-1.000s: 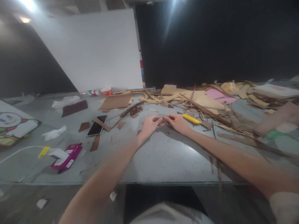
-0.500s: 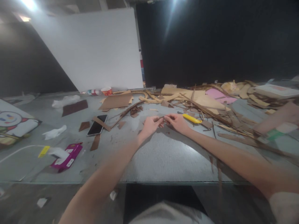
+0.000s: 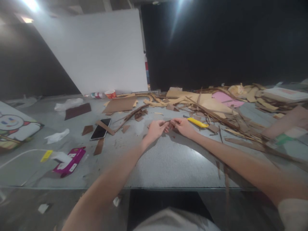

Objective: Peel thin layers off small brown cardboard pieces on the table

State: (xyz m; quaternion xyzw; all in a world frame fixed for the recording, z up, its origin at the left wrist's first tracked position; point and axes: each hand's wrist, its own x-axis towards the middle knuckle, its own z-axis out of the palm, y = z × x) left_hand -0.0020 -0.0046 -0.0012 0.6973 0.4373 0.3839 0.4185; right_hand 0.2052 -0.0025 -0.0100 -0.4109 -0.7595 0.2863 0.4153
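Note:
My left hand (image 3: 156,129) and my right hand (image 3: 182,126) meet fingertip to fingertip above the middle of the grey table (image 3: 166,166). Both are closed in a pinch, and a tiny dark piece seems to sit between them, too small to name. Just right of my right hand lies a yellow-handled cutter (image 3: 197,122), its dark end towards my fingers. Brown scraps (image 3: 139,115) are heaped beyond my left hand. A phone (image 3: 101,129) with a brown strip (image 3: 105,127) across it rests farther left.
A purple power strip (image 3: 72,162) with a white plug stands front left. Crumpled tissue (image 3: 57,136) lies behind it. Brown sheets (image 3: 120,104), a paper cup (image 3: 110,94), a pink sheet (image 3: 227,99) and long strips (image 3: 214,115) spread along the back and right. A white board (image 3: 96,51) rises behind.
My hands stay together in nearly the same place, with only a slight shift of the fingers. The whole view has moved very slightly; nothing on the table was moved.

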